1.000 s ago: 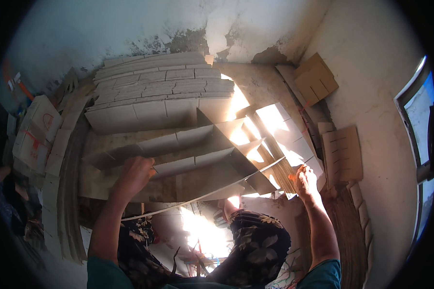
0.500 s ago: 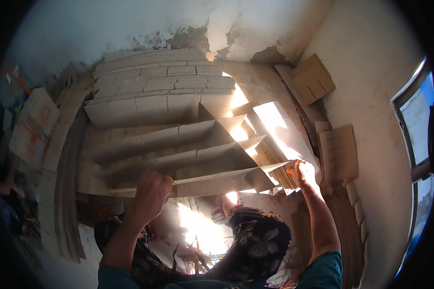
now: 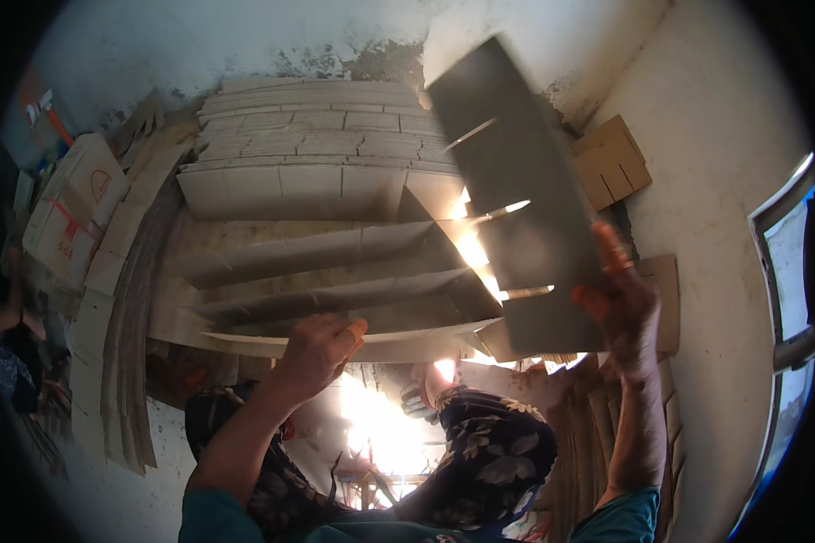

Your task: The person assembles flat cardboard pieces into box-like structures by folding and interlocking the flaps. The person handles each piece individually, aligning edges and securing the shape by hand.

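A slotted cardboard divider strip [image 3: 516,199] stands tall and tilted on the right, its cuts letting light through. My right hand [image 3: 620,303] grips its right edge, fingers bent round it and slightly blurred. Long cardboard strips lie on edge across the low wooden table, and a cross strip [image 3: 466,262] joins them at their right ends. At the front, my left hand [image 3: 321,355] is closed on the near long strip [image 3: 407,333], thumb and fingers pinching its top edge. The raised strip's lower end is close to the right end of this near strip.
Stacked slotted cardboard strips [image 3: 308,136] fill the table's back by the wall. More cardboard sheets [image 3: 131,353] stand at the left beside a white carton [image 3: 72,199]. Cardboard pieces [image 3: 611,163] lean on the right wall, near a window [image 3: 788,262]. Another person's arm shows far left.
My right hand has raised a slotted strip from the pile on the right and tilted it up. My left hand has shifted right along the near strip.
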